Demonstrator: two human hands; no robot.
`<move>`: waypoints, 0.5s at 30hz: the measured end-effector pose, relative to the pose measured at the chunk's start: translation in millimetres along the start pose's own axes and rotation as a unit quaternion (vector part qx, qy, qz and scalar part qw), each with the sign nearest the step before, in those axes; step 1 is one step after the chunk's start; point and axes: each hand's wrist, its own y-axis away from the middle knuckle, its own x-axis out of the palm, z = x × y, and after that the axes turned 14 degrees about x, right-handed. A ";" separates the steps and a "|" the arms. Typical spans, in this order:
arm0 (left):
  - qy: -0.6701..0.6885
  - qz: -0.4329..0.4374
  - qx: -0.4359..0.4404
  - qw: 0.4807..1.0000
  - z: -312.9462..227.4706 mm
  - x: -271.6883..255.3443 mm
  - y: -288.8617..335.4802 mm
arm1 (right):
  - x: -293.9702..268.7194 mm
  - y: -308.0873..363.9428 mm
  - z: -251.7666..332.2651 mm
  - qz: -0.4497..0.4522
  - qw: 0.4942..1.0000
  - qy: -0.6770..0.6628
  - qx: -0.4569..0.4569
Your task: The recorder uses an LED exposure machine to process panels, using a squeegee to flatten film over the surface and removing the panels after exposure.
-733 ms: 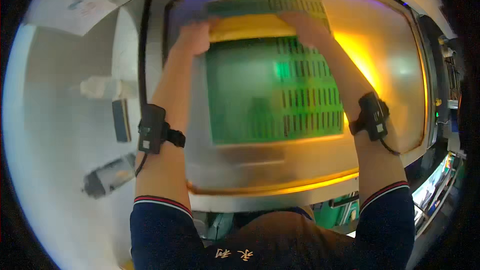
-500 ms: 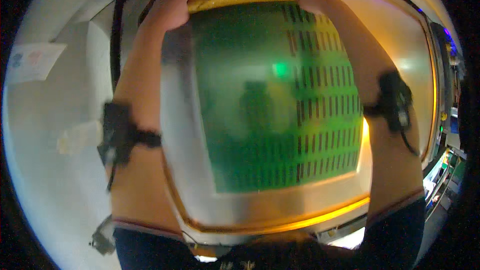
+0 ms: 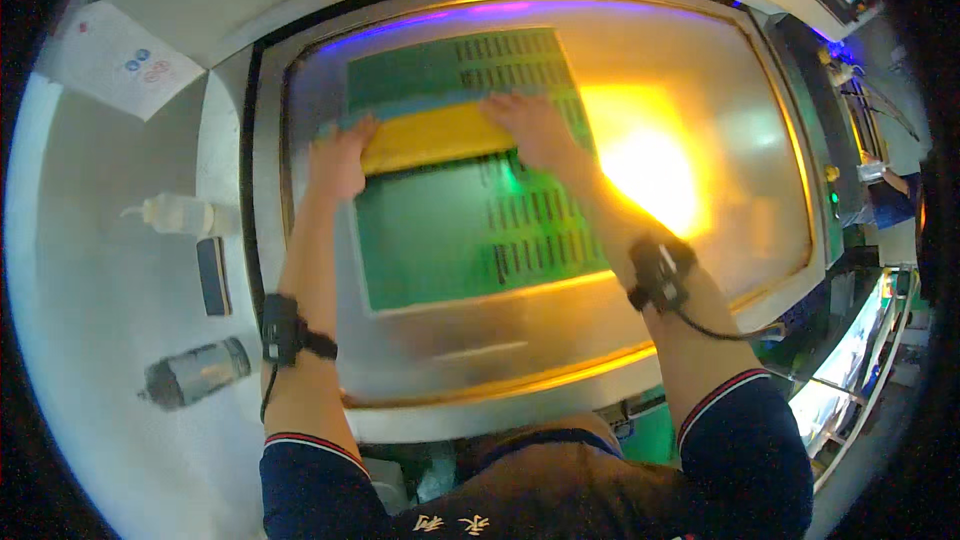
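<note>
A wide yellow squeegee-like bar (image 3: 430,137) with a blue upper edge lies crosswise over a flat green panel (image 3: 430,260) with rows of dark slots. My left hand (image 3: 342,158) is closed round the bar's left end. At its right end, my right hand (image 3: 528,128) grips it with the fingers over the top. The panel sits under a shiny clear sheet in a large metal-rimmed frame (image 3: 785,190). Slightly blurred, the bar hides a band across the panel's upper half. Small black devices are strapped to both forearms.
A bright yellow glare (image 3: 655,170) covers the sheet right of the panel. On the left ledge are a white squeeze bottle (image 3: 180,213), a dark block (image 3: 213,277) and a grey bottle (image 3: 197,373). Another person's dark sleeve (image 3: 890,202) shows at far right.
The bar, held in both hands, has come from the panel's far end back toward me. My view has shifted too, with more of the frame and left ledge in sight.
</note>
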 end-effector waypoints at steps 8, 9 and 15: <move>0.122 0.152 0.080 0.978 -203.7 -16.1 222.7 | -105.2 342.8 12.4 0.226 0.965 -0.101 -0.084; 0.143 0.172 0.068 0.972 -221.5 -22.2 249.9 | -124.0 342.2 20.5 0.221 0.966 -0.117 -0.057; 0.167 0.235 0.024 0.957 -267.2 -40.7 254.2 | -118.8 363.3 1.1 0.222 0.967 -0.123 -0.032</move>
